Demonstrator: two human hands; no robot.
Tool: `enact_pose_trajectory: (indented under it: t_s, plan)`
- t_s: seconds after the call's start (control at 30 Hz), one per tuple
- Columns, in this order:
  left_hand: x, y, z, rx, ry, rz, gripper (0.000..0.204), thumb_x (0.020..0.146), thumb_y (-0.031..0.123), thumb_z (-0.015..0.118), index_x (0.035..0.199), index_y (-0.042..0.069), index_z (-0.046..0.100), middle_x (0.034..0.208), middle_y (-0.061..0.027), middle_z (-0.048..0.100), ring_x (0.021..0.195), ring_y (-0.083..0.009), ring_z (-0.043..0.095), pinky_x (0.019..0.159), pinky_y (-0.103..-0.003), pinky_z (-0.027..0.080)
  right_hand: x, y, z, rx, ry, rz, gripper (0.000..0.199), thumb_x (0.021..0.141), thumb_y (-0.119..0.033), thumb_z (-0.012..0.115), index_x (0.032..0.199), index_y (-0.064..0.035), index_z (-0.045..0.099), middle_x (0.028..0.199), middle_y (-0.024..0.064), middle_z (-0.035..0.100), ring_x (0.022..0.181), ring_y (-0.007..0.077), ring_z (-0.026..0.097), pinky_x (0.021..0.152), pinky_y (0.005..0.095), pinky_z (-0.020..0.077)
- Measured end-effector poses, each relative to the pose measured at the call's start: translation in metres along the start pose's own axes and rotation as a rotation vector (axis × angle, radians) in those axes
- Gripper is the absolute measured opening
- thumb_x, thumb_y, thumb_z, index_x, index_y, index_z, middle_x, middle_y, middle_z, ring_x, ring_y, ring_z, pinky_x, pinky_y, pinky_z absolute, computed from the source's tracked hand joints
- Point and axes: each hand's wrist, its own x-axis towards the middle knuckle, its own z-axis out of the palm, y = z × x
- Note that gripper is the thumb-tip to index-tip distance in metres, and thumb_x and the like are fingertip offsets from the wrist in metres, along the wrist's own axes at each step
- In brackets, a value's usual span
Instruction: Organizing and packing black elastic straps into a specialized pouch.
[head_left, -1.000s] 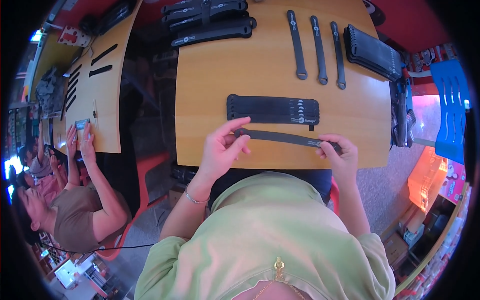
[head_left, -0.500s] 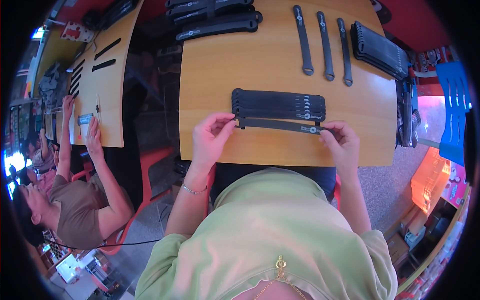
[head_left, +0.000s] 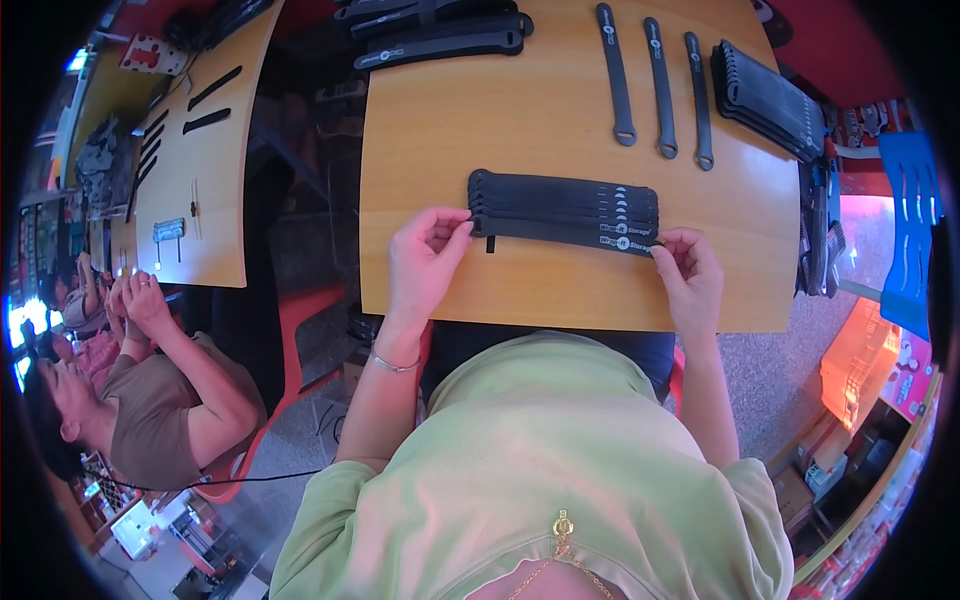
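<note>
Strap [head_left: 565,238], dark grey, lies along the near side of an overlapping row of like straps [head_left: 550,192] on the wooden surface [head_left: 425,145], its left end pinched between thumb and finger of the left hand [head_left: 428,255], right end pinched the same way by the right hand [head_left: 692,268]. Three single straps [head_left: 661,90] lie spaced apart farther off, a thick strap bundle [head_left: 770,100] just right of them, more bundles [head_left: 440,48] at the far left corner.

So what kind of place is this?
Probably a small workshop: dark straps lie singly and stacked on a wooden table, and a co-worker sits at a second table with similar strips.
</note>
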Motion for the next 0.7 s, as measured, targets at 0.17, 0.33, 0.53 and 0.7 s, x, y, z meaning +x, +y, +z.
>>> enact_pose_trajectory:
  t_s: [0.17,0.33,0.53,0.7]
  plan:
    - [0.0013,-0.0003,0.0011,0.025,0.018,0.008,0.007,0.083,-0.003,0.063,0.09,-0.003,0.063,0.078,-0.0027,0.065,0.068,-0.0059,0.059,0.062,-0.018,0.048,0.0003,0.0019,0.0007,-0.022,0.005,-0.007,0.015,0.083,0.001,0.066,0.096,-0.0009,0.058,0.082,-0.0009,0.058,0.073,0.0043,0.053,0.068,0.0176,0.0444]
    - [0.0014,-0.0006,0.0017,0.054,0.028,0.015,0.006,0.082,-0.003,0.064,0.088,-0.002,0.062,0.076,-0.0024,0.064,0.066,-0.0055,0.058,0.06,-0.019,0.048,0.0004,0.0022,0.002,-0.021,0.007,-0.002,0.015,0.083,0.001,0.066,0.095,-0.001,0.058,0.081,-0.0013,0.058,0.073,0.0039,0.053,0.068,0.0172,0.0443]
    - [0.0033,-0.0012,0.0032,0.106,0.038,0.014,0.006,0.08,-0.002,0.064,0.086,-0.001,0.062,0.073,-0.0021,0.063,0.064,-0.0058,0.057,0.058,-0.019,0.047,0.002,0.0047,0.0022,-0.018,0.012,0.033,0.013,0.084,0.0,0.066,0.095,-0.0014,0.058,0.081,-0.0017,0.059,0.072,0.0032,0.053,0.066,0.0166,0.044]
    - [0.0043,-0.0002,0.0034,0.106,0.04,-0.003,0.006,0.08,-0.002,0.065,0.086,-0.001,0.063,0.072,-0.0021,0.063,0.063,-0.0058,0.056,0.058,-0.019,0.047,0.0027,0.0046,0.0026,-0.032,0.015,0.016,0.013,0.084,-0.001,0.066,0.094,-0.002,0.058,0.079,-0.0025,0.059,0.069,0.0028,0.053,0.063,0.0162,0.0434]
